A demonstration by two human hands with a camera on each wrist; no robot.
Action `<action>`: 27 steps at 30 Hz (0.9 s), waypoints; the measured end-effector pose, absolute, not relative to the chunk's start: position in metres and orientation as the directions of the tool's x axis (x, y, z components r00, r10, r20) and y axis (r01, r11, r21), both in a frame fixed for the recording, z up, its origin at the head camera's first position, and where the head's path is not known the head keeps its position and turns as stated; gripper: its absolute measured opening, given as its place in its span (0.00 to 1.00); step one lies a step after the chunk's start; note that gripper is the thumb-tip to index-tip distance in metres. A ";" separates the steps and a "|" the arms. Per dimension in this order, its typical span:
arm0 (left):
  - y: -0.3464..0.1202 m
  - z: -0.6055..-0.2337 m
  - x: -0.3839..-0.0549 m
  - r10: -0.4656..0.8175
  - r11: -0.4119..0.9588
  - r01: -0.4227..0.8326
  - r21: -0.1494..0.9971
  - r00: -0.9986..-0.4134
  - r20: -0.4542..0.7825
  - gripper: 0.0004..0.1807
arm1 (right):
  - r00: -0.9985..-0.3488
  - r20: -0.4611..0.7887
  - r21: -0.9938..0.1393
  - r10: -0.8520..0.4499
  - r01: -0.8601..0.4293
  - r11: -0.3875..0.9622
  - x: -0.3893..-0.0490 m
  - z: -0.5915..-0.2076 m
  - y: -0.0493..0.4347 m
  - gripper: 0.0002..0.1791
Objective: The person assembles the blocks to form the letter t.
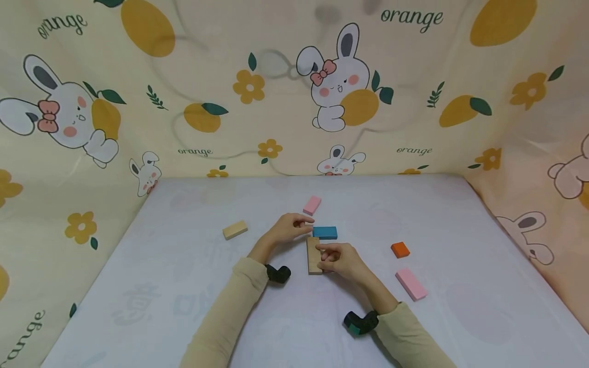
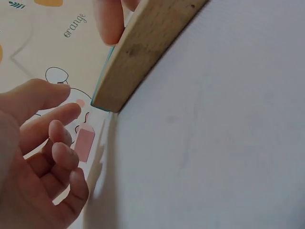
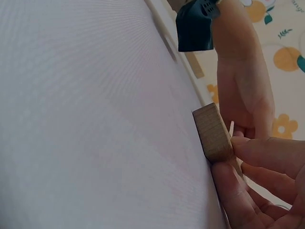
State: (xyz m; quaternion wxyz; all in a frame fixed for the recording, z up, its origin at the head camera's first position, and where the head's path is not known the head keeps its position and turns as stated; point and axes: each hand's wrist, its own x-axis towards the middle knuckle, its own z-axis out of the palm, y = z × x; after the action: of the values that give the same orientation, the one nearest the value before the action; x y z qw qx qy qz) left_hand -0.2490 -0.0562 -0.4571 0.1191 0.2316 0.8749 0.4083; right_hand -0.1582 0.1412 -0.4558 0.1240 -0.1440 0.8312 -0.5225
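In the head view a long wooden block (image 1: 313, 260) lies lengthwise at the middle of the table. My right hand (image 1: 342, 261) holds it from the right, with index fingertip over its top and thumb at its side; the right wrist view shows the thumb and finger on the wood (image 3: 213, 133). A blue block (image 1: 325, 233) lies crosswise just beyond its far end. My left hand (image 1: 289, 228) hovers left of the blue block, fingers loosely bent and holding nothing. From the left wrist, only a thin edge of the blue block (image 2: 101, 78) shows behind the wooden one.
Beyond the hands lies a small pink block (image 1: 312, 205). Another wooden block (image 1: 235, 230) rests to the left. On the right are a short orange block (image 1: 400, 250) and a longer pink block (image 1: 411, 284). A printed curtain (image 1: 285, 112) stands along the table's back.
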 end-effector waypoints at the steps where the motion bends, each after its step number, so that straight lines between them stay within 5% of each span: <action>1: -0.058 -0.458 -0.248 0.497 0.555 0.307 0.773 -0.868 -0.012 0.17 | -0.928 -0.054 -0.903 -0.369 -0.112 0.414 -0.158 -0.456 0.141 0.24; 27: -0.093 -0.452 -0.222 0.461 0.502 0.282 0.818 -0.887 0.023 0.17 | -0.935 -0.059 -0.897 -0.351 -0.105 0.430 -0.158 -0.453 0.139 0.24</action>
State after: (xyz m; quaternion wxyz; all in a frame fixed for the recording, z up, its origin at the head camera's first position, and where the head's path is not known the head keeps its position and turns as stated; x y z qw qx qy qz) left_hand -0.2219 -0.0928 -0.4517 0.0992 0.2158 0.8609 0.4500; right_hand -0.1575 0.1393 -0.4529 0.1191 -0.1362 0.8372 -0.5162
